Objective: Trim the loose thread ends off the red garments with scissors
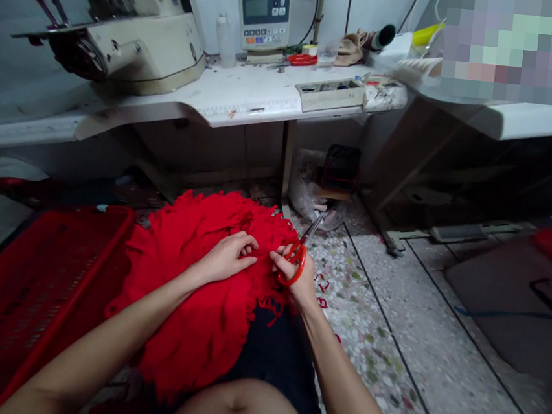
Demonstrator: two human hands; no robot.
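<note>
Red cloth (188, 303) was heaped over our lap, spilling off our dark shorts (281, 357) toward the far side, with a frayed, scrappy edge near the right hand. Our left hand (225, 259) was curled into the pile, pinching a fold between thumb and fingers. Our right hand (293, 277) was closed through the loops of orange-red scissors (294, 264), with the blades pointing far and angled up out of the cloth, right at its edge.

Around us it was pretty cramped. A red plastic crate (38, 295) sat just beside us on the left, almost against the cloth, and it took up that whole side. Some red snippets (322, 286) lay on the speckled terrazzo floor (367, 320) to the right of our knee. Straight ahead, a white worktable (248, 93) ran across the far side with a sewing machine (126, 43) at its left end and a control box (263, 17) against the wall. On top we could see a plastic bottle (226, 41), red-handled snips (302, 59) and a beige rag (352, 48). Under the table, by its leg (288, 159), a plastic bag (314, 191) and a dark basket (341, 168) sat in the way. Off to the right lay a gray mat (501, 307).
</note>
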